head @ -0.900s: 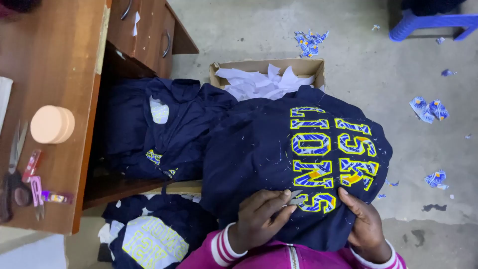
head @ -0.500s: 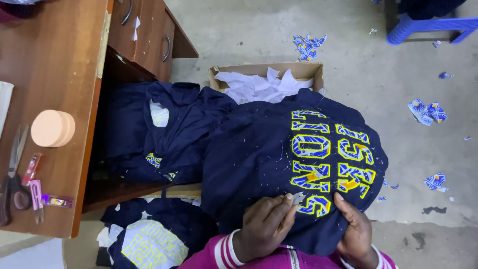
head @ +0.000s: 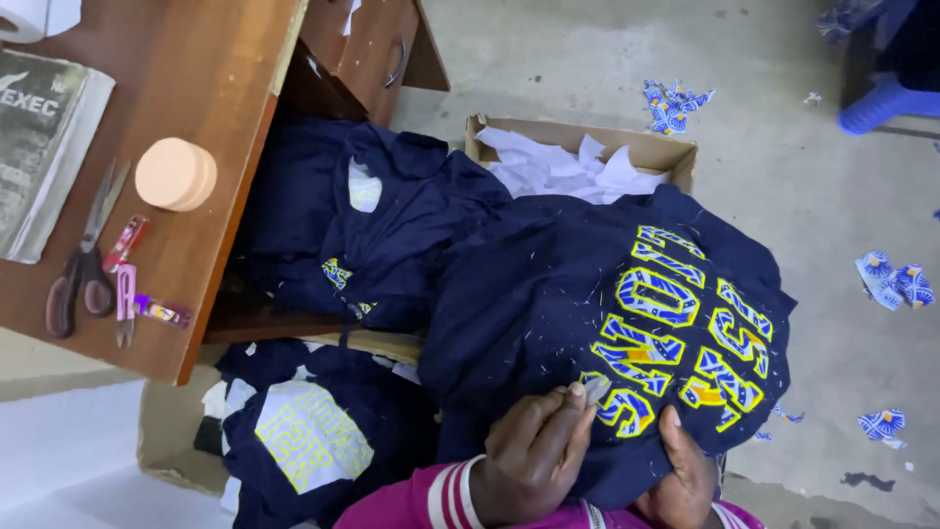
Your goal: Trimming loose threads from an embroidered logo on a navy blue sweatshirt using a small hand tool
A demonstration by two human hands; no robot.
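Note:
A navy garment (head: 548,294) with yellow and blue patterned appliqué letters (head: 676,333) lies draped over my lap. My left hand (head: 534,456) rests on it near the lower letters, fingers pinched on a small grey scrap (head: 595,390) at a letter's edge. At the garment's lower right edge, my right hand (head: 681,470) presses the cloth down with its thumb beside the letters. Pink striped cuffs show at both wrists.
More navy garments (head: 382,225) spill from an open desk compartment. A cardboard box (head: 587,157) holds white paper scraps. The wooden desk (head: 196,118) carries scissors (head: 83,255), a round wooden lid, small snips and a book. Patterned fabric bits litter the concrete floor (head: 842,225).
The view has shifted so the desk top shows more. My left hand has moved up to the letter's edge and pinched the scrap; the right hand has slid lower on the garment.

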